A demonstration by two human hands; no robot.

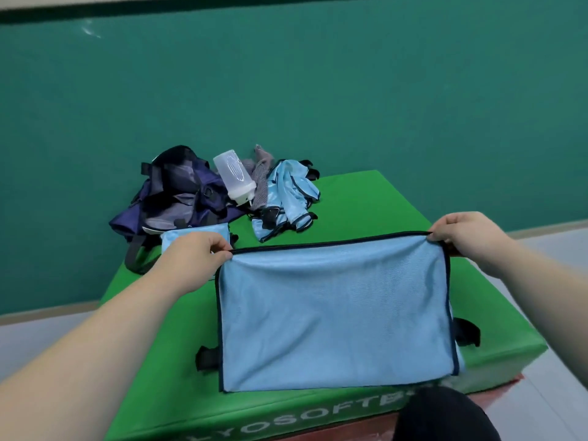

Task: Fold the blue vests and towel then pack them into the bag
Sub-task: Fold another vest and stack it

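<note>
- Your left hand (197, 249) pinches the far left corner of the blue vest (334, 313) between the thumb and curled fingers. Your right hand (464, 233) pinches the far right corner in the same way. Both hands hold only this cloth.
- The vest lies spread on the green padded block (381, 202), with its near edge close to the front rim. Its far edge, with the black trim, is stretched between your two hands and seems a little lifted.
- I judge that you are in the middle of folding this vest. Hold the trim tight so the cloth does not sag, and bring both corners toward the near edge at the same speed, so that corner meets corner.
- The black straps (206, 358) stick out at the left and right sides. Tuck them in before the next fold, or the packet may become uneven.
- The cloth looks thin and slippery, so press it flat with an open palm after the fold.
- Just behind your left hand a small folded blue piece (194, 232) lies beside the dark bag (171, 192). This is probably a good place for the finished vest.
- More vests (286, 195) lie in a crumpled heap at the far side, with a grey towel (259, 173) and a clear bottle (234, 176) between the heap and the bag, so I think much work remains.
</note>
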